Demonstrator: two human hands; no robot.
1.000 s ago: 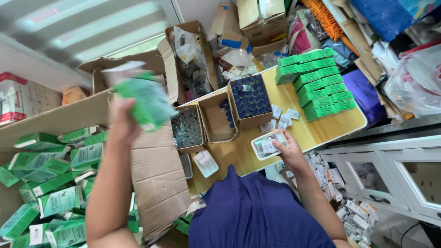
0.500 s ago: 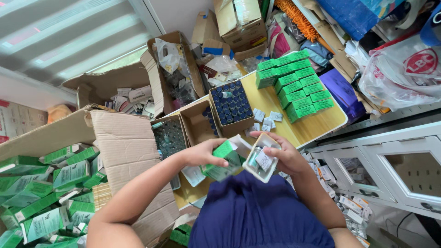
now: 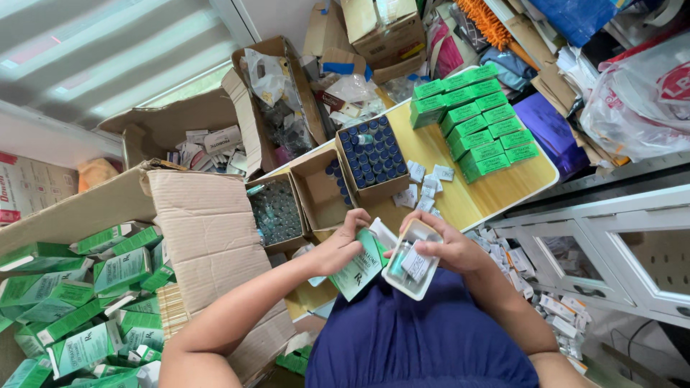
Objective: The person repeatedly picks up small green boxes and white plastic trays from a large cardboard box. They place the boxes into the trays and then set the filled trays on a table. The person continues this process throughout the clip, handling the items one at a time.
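Left hand: your left hand has its grip pinched on a green and white carton, held open-ended just above your lap.
Right hand: your right hand has its grip pinched on a small white tray, thumb pressing down the vial and folded leaflet that lie in it.
Where they meet: carton and tray touch, at the near edge of the bench.
Vial box: a cardboard box in the middle of the bench holds rows of dark blue-capped vials, too many to count surely.
Second box: the open box to its left is mostly bare, with a few blue caps at its far right side.
Third box: the box further left is packed with small clear vials, uncountable.
Stack: about a dozen green cartons stand in rows on the far right of the bench.
Leaflets: roughly six small white folded papers lie loose beside the vial box.
Left pile: a large cardboard box on your left spills dozens of flat green cartons.
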